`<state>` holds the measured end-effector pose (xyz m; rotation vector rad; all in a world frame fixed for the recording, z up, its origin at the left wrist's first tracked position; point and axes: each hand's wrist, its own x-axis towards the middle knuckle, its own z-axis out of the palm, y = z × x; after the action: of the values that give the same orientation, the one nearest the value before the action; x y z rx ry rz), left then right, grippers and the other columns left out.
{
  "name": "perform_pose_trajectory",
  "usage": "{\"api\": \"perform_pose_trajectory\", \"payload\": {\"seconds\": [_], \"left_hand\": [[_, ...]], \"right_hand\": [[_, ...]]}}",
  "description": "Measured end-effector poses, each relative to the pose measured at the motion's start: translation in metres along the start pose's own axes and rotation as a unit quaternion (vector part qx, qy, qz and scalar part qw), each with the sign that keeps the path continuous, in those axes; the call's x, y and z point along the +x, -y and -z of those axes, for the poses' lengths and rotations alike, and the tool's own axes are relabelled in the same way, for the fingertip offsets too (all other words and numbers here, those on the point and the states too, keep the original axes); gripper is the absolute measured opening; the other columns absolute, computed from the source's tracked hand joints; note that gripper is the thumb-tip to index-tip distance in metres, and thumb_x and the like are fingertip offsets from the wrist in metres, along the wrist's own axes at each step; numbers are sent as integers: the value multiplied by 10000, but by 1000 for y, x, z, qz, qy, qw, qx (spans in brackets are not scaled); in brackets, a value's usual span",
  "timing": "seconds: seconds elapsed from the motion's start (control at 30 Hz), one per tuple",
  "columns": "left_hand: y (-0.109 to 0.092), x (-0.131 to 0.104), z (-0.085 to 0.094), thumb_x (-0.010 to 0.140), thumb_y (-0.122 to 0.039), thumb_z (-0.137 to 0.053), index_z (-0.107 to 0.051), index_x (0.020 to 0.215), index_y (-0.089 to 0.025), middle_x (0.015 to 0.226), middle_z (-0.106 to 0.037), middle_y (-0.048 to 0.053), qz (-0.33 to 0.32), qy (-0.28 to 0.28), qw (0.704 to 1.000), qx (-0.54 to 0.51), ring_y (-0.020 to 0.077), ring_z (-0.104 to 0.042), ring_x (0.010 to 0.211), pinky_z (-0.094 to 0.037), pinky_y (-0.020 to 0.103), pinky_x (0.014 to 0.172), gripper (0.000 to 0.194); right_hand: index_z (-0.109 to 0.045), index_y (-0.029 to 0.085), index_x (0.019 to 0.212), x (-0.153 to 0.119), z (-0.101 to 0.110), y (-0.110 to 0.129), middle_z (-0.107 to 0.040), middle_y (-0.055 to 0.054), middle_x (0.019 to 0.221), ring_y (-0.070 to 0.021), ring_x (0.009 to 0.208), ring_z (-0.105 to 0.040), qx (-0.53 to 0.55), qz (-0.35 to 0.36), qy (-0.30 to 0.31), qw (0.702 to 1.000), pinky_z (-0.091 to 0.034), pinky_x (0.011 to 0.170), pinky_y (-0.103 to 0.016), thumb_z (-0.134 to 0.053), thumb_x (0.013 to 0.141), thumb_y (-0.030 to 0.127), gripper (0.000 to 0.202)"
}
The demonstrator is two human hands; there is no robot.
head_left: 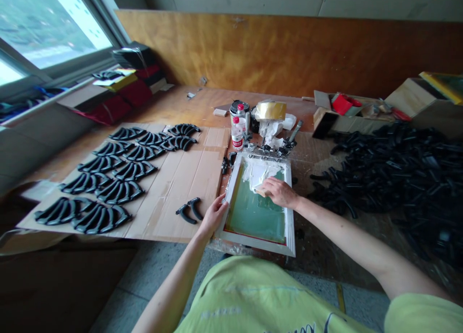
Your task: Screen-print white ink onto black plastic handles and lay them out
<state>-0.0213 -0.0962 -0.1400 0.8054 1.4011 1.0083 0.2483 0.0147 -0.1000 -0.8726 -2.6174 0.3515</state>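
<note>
A screen printing frame (pixel 291 212) with a green mesh (pixel 253 222) lies in front of me, hinged to a metal clamp (pixel 267 152) at its far end. My left hand (pixel 216 212) is at the frame's left edge, with its fingers curled on the rim. Closed around a white-smeared squeegee (pixel 258 178), my right hand (pixel 278 192) is over the upper part of the mesh. Thick white ink (pixel 265 166) coats the far end of the screen. Whatever is beneath the frame is hidden.
Curved black handle-like parts (pixel 121 190) lie in rows on cardboard (pixel 173 188) at left, two more (pixel 188 211) nearer me. A large pile of black parts (pixel 383 173) is at right. Behind the clamp stand red-capped bottles (pixel 237 135) and a tape roll (pixel 270 111).
</note>
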Motion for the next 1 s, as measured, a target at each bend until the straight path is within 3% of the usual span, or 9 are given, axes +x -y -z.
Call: {"api": "perform_pose_trajectory", "payload": {"seconds": [0.07, 0.23, 0.37, 0.5, 0.6, 0.73, 0.87, 0.93, 1.0], "left_hand": [[-10, -4, 0, 710, -535, -704, -528, 1347, -169, 873, -691, 42, 7, 3, 1000, -3, 159, -635, 727, -489, 234, 628, 755], [-55, -18, 3, 759, -602, -628, -564, 1326, -203, 829, -703, 42, -5, 8, 1000, 4, 161, -628, 673, -470, 230, 570, 696], [-104, -16, -5, 803, -681, -502, -669, 1161, -203, 902, -713, 52, -52, 8, 998, -34, 169, -641, 703, -483, 244, 570, 619], [-153, 2, -28, 806, -650, -524, -664, 1083, -201, 1047, -692, 54, -190, 10, 976, -106, 186, -656, 891, -526, 260, 697, 546], [-173, 16, -43, 823, -664, -477, -633, 1104, -173, 939, -694, 74, -183, 17, 975, -124, 183, -663, 834, -528, 256, 636, 588], [-143, 17, -58, 836, -649, -489, -565, 1196, -192, 915, -699, 68, -135, -4, 977, -165, 142, -660, 742, -507, 218, 583, 587], [-69, -5, -78, 783, -652, -575, -584, 1151, -156, 959, -713, 124, 74, 105, 985, -118, 183, -679, 722, -487, 236, 504, 617], [-37, -18, -79, 761, -653, -596, -614, 1028, -150, 919, -712, 114, 116, 86, 982, -126, 182, -678, 714, -471, 227, 495, 570], [-13, -24, -66, 745, -643, -615, -618, 914, -148, 849, -708, 91, 109, 34, 986, -125, 158, -658, 660, -446, 211, 485, 523]], "right_hand": [[-666, 204, 1037, 17, 9, -7, -660, -62, 965, -206, 918, -586, 11, -34, -12, 999, -466, 833, -319, -557, 878, 192, 192], [-501, 290, 1363, 67, 48, -45, -677, -38, 1055, -211, 886, -619, -42, -199, -84, 975, -461, 809, -314, -670, 814, 256, 575], [-563, 219, 1267, 36, 71, -86, -689, -63, 969, -225, 860, -618, -60, -322, -201, 923, -455, 803, -334, -539, 886, 309, 393], [-611, 171, 1075, -24, 44, -97, -678, -74, 857, -229, 790, -613, -18, -407, -210, 889, -473, 755, -354, -431, 914, 317, 282], [-596, 177, 1109, -40, 2, -78, -674, -52, 879, -212, 820, -614, 18, -333, -139, 932, -478, 784, -345, -576, 852, 340, 305], [-642, 198, 1050, -28, -23, -33, -640, -56, 948, -208, 943, -577, -9, -208, -37, 977, -443, 885, -355, -656, 823, 263, 237], [-677, 195, 944, -15, -20, 34, -607, -73, 905, -219, 956, -536, -39, -160, -68, 984, -435, 893, -358, -589, 891, 276, 131], [-674, 208, 1007, -15, -23, 58, -613, -69, 912, -213, 957, -532, -25, -73, -55, 996, -435, 889, -347, -558, 914, 306, 178], [-668, 228, 1049, -22, -25, 59, -627, -52, 911, -195, 935, -544, -10, -28, -30, 999, -444, 862, -322, -513, 940, 313, 208]]}}
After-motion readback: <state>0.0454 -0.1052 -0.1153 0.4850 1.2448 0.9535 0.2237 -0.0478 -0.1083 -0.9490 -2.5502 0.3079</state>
